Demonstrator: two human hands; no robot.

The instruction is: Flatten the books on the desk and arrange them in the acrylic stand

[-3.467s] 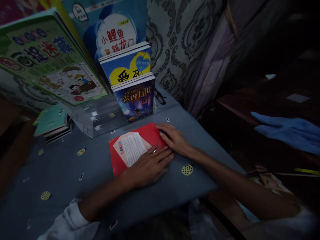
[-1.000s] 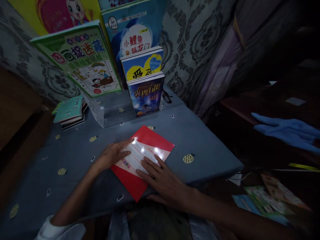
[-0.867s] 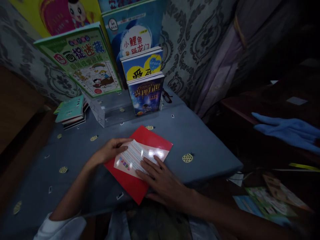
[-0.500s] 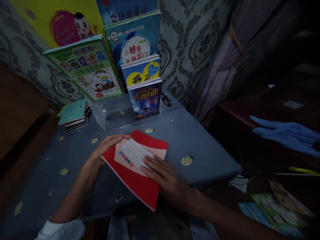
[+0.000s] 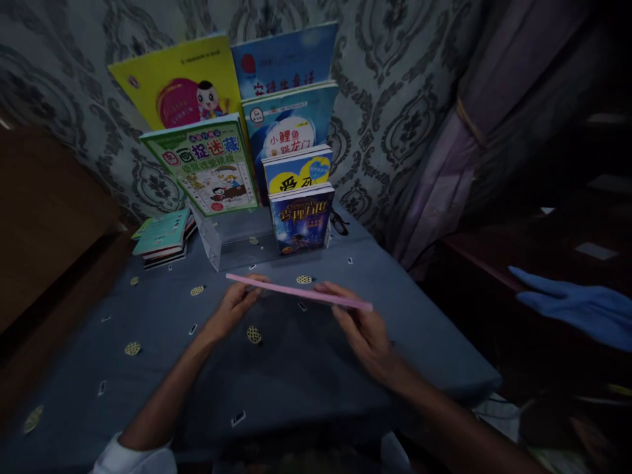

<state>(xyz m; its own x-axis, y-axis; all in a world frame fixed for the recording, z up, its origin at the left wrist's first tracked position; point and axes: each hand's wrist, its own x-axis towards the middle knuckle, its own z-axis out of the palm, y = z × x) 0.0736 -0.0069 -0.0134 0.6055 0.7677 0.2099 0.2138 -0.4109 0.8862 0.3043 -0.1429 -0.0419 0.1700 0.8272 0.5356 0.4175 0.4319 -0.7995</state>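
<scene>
The thin, pink-edged paper book (image 5: 296, 291), showing red moments ago, is now edge-on above the blue-grey fruit-print tablecloth (image 5: 296, 385); bare left hand (image 5: 236, 308) and right hand (image 5: 365, 332) pinch its left and right ends, so they seemingly bear its weight.

The covers of the thin book (image 5: 299, 291) are hidden by its edge-on angle, and the right grip (image 5: 363, 324) is partly masked by it. A blue glove (image 5: 582, 313) toward three o'clock is cut off by the right border; a white sleeve (image 5: 135, 455) at seven, by the lower.
</scene>
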